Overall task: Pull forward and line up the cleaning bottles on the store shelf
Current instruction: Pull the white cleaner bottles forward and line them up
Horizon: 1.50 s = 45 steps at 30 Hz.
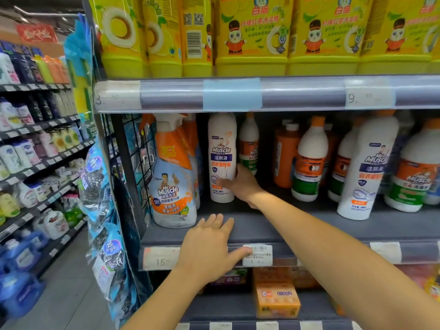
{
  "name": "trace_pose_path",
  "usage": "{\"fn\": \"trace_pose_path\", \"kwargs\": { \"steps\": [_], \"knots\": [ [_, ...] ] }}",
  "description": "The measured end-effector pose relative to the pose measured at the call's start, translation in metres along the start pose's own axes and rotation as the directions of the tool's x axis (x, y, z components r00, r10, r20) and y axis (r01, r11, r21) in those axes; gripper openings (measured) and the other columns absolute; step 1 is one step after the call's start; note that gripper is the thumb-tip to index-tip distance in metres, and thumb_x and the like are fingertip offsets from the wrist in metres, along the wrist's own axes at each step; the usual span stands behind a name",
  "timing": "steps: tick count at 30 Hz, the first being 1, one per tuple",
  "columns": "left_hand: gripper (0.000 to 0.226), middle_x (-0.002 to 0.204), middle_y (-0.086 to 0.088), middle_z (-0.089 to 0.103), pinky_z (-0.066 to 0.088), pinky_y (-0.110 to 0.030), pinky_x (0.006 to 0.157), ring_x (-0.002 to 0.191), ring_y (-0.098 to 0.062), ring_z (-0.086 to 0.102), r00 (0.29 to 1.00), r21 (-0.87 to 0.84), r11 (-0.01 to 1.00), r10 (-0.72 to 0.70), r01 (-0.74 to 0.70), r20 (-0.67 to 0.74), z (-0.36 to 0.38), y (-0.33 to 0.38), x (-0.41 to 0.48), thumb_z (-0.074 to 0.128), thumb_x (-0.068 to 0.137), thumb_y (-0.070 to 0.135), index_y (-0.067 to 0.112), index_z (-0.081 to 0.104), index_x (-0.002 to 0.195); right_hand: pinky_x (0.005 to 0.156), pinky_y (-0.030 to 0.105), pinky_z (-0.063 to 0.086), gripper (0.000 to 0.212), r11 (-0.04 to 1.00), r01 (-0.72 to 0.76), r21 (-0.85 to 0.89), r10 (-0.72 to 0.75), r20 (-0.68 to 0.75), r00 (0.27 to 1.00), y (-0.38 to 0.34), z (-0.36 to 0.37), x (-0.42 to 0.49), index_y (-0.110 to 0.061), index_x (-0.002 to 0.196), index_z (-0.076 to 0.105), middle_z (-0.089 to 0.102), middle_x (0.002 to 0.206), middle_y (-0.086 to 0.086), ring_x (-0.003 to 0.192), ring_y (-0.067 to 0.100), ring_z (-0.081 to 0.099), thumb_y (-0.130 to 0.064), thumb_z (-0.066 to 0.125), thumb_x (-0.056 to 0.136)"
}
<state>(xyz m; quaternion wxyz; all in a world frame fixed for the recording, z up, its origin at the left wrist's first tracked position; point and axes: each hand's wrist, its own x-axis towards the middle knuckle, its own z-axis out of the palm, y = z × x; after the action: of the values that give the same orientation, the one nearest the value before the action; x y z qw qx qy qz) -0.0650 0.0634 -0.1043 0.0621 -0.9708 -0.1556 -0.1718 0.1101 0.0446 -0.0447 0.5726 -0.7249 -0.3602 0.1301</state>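
Braces left hand (209, 248), fingers straight and close together, on shelf edge (333, 252), wraps right hand (240, 184) round tall white bottle (221, 148) standing well back beside spray bottle (173, 186), and risks toppling it if tugged fast from so low a grip.

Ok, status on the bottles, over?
Right hand grips the white toilet-cleaner bottle, set back on the shelf. Left hand flat on its front edge. Spray bottle stands beside it, further forward.
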Motion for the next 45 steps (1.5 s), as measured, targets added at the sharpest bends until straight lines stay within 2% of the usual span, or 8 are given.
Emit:
{"fn": "trace_pose_path", "kwargs": {
  "steps": [4,15,19,24,29,36,41,45],
  "knots": [
    [0.098,0.152,-0.003,0.035,0.025,-0.035,0.112,0.14,-0.019,0.03,1.0,0.002,1.0,0.01,-0.01,0.0,0.0,0.0,0.001,0.007,0.071,0.087,0.028,0.032,0.146,0.087,0.027,0.043,0.059,0.986,-0.006,-0.169,0.001,-0.032,1.0,0.009,0.0,0.0,-0.015,0.125,0.053,0.061,0.129,0.005,0.118,0.021,0.057,-0.024,0.08,0.073],
    [0.098,0.151,-0.001,0.038,0.031,-0.033,0.109,0.139,-0.016,0.033,1.0,-0.021,1.0,-0.005,0.005,-0.011,-0.003,0.001,0.0,0.005,0.071,0.088,0.03,0.035,0.144,0.093,0.03,0.041,0.048,0.975,0.012,-0.22,-0.008,0.019,1.0,0.005,-0.008,0.003,-0.013,0.127,0.053,0.06,0.131,0.006,0.121,0.022,0.055,-0.018,0.071,0.082],
    [0.097,0.151,0.002,0.038,0.032,-0.033,0.109,0.139,-0.015,0.033,0.999,-0.039,0.999,-0.031,0.032,0.026,-0.009,0.003,-0.001,0.008,0.071,0.088,0.031,0.035,0.145,0.093,0.033,0.044,0.047,0.928,-0.048,-0.37,0.074,0.056,0.996,-0.001,-0.016,-0.007,-0.013,0.128,0.054,0.059,0.131,0.008,0.118,0.024,0.056,-0.023,0.068,0.085],
    [0.069,0.119,0.01,0.062,0.049,-0.034,0.086,0.112,-0.014,0.055,0.994,-0.166,0.986,0.001,0.018,0.112,-0.031,0.012,0.021,0.04,0.072,0.077,0.032,0.057,0.121,0.09,0.03,0.049,0.039,0.911,-0.028,-0.41,0.047,0.036,0.998,-0.004,-0.069,-0.059,-0.013,0.12,0.058,0.064,0.117,0.009,0.105,0.021,0.061,-0.024,0.068,0.084],
    [0.048,0.118,0.011,0.063,0.049,-0.035,0.081,0.107,-0.014,0.057,0.995,-0.232,0.972,0.052,-0.031,0.084,-0.051,0.06,0.059,0.052,0.079,0.063,0.035,0.057,0.118,0.091,0.034,0.048,0.037,0.743,0.049,-0.668,-0.042,0.027,0.999,-0.001,-0.146,-0.123,-0.022,0.122,0.054,0.055,0.12,0.001,0.106,0.017,0.055,-0.033,0.063,0.087],
    [0.051,0.12,0.006,0.064,0.048,-0.034,0.082,0.11,-0.019,0.058,0.992,-0.244,0.962,0.11,-0.121,-0.058,-0.061,0.164,0.109,0.054,0.08,0.062,0.032,0.055,0.122,0.079,0.035,0.043,0.041,0.531,-0.132,-0.837,0.051,-0.124,0.991,0.023,-0.27,-0.184,-0.02,0.125,0.047,0.046,0.124,0.004,0.109,0.026,0.051,-0.037,0.059,0.089],
    [0.065,0.102,-0.005,0.068,0.046,-0.035,0.067,0.094,-0.032,0.064,0.987,-0.375,0.927,-0.07,0.01,-0.147,-0.058,0.231,0.135,0.07,0.064,0.063,0.025,0.049,0.113,0.078,0.038,0.045,0.046,0.426,-0.275,-0.862,0.027,-0.292,0.956,0.047,-0.351,-0.202,-0.019,0.12,0.048,0.048,0.117,0.005,0.106,0.03,0.053,-0.04,0.066,0.083],
    [0.075,0.098,-0.012,0.067,0.042,-0.03,0.064,0.089,-0.036,0.065,0.944,-0.629,0.764,-0.296,0.142,-0.146,-0.042,0.267,0.151,0.083,0.057,0.051,0.015,0.041,0.107,0.08,0.041,0.049,0.057,0.435,-0.392,-0.811,0.059,-0.408,0.911,0.068,-0.401,-0.202,-0.018,0.125,0.047,0.049,0.122,0.009,0.105,0.032,0.054,-0.04,0.072,0.078]
  ]
}}
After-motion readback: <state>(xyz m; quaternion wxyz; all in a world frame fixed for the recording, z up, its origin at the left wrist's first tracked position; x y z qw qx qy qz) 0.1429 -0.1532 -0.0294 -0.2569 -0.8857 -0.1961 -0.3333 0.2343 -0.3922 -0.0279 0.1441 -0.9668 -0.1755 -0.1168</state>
